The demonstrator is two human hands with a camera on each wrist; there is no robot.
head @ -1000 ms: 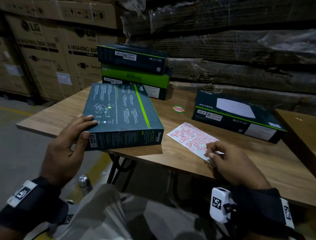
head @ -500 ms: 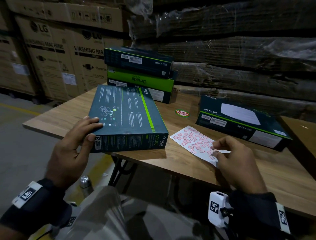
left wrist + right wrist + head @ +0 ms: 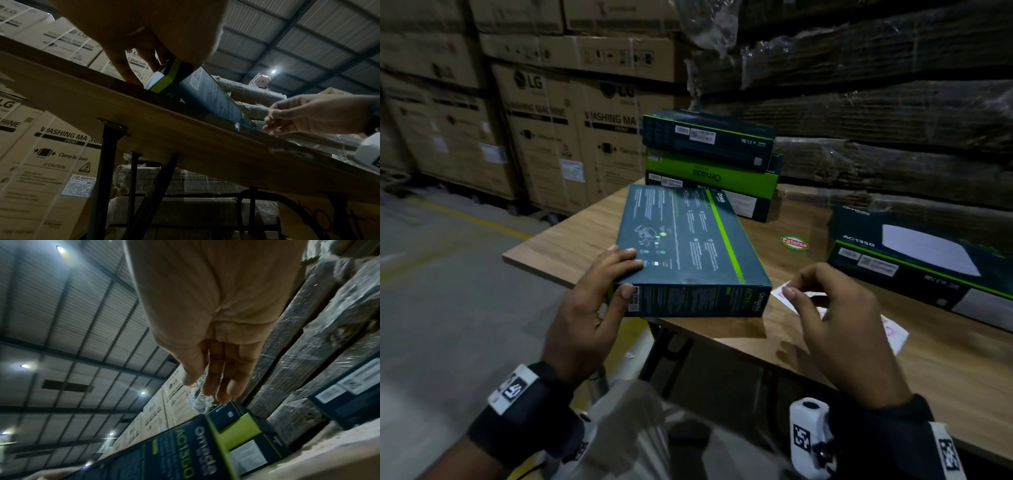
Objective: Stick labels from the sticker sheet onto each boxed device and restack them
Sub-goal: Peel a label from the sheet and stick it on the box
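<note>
A dark teal boxed device (image 3: 688, 246) lies flat at the table's near-left edge, its printed back facing up. My left hand (image 3: 619, 274) grips its near-left corner, fingers on top and thumb on the front side; the left wrist view shows the same hold on the box (image 3: 207, 95). My right hand (image 3: 796, 282) hovers just right of the box, thumb and forefinger pinched on a small pale label (image 3: 193, 384). The white sticker sheet (image 3: 893, 334) with red labels lies on the table under that hand, mostly hidden.
Two more device boxes (image 3: 709, 144) are stacked at the table's back, and another box (image 3: 914, 253) lies to the right. A round sticker (image 3: 794, 242) sits on the wooden table (image 3: 571, 246). Large cartons and wrapped bales stand behind.
My right hand has lifted off the sticker sheet and moved left toward the box, thumb and forefinger pinched. The left hand keeps its hold on the box corner.
</note>
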